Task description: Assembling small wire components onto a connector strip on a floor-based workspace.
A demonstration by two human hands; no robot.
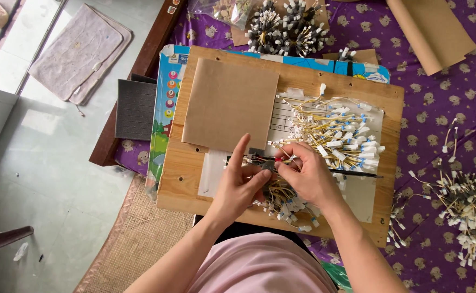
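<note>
Pinching a wire bundle [275, 191] between both grips, left hand [239, 187] and right hand [307, 174] clenched on it, over wooden board [194, 179]

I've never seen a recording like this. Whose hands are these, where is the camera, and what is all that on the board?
There is no machine here: a person works with two bare hands. The single picture comes from a camera on their head, looking straight down. The left hand and right hand meet over a wooden board and together pinch a bundle of thin yellow wires with small white plugs. More such wires lie fanned out on the board beside a sheet of brown card. The board rests on a purple patterned cloth, where further wire heaps lie to the right.
</note>
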